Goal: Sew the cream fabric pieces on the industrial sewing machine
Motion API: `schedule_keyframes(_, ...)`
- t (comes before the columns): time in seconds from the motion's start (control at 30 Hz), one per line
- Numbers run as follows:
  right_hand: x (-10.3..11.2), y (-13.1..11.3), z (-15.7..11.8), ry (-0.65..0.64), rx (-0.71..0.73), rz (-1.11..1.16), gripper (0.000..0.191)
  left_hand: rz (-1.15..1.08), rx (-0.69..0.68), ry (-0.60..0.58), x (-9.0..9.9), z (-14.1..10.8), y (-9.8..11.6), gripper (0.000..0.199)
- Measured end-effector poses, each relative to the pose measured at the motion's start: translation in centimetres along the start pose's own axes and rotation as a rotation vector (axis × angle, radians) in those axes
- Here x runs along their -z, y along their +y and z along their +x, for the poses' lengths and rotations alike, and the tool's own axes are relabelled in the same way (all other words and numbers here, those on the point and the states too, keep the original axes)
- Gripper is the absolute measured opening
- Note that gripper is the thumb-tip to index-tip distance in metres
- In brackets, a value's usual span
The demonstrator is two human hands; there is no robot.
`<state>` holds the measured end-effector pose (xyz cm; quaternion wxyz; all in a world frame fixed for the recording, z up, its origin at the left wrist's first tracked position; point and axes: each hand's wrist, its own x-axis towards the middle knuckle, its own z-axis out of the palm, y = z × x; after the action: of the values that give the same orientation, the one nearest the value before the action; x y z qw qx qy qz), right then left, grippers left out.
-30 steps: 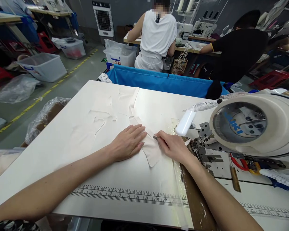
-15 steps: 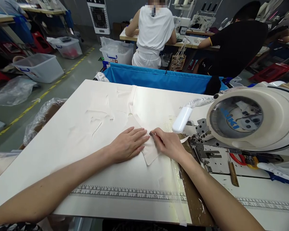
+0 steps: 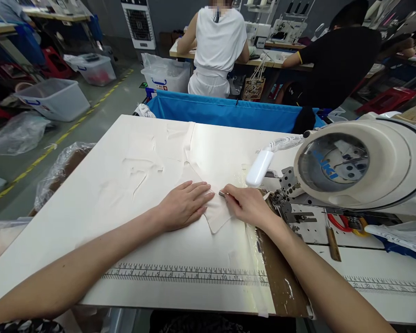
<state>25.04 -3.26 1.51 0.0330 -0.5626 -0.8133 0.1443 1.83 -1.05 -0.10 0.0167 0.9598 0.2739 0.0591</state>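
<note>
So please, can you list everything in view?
Cloth: count unclear, pale, on table
Metal tool: one, grey, in right hand
Table: one, white, foreground
Ruler scale: two stretches, black, front edge
Sewing machine: one, cream, right
Lamp-like fitting: one, white, beside machine
Wooden-handled tool: one, brown handle, right
Red-handled tool: one, red, beside it
Fabric bin: one, blue, beyond table
Tubs: several, translucent, floor
Stools: several, red, floor
Co-workers: at least two, white and black clothes, back
Left hand: one, bare, flat on cloth
Right hand: one, bare, pinching metal tool

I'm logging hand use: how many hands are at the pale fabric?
2. The left hand lies flat, fingers over the pale fabric; the right hand, beside it, pinches a small metal piece, partly hidden.
</note>
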Motion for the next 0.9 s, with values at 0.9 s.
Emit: schedule_keyframes(0.9, -0.9, 1.2, -0.8, 0.077, 0.036, 0.089, 0.028, 0.075, -0.065, -0.187, 1.8, 1.5, 1.7, 0.055)
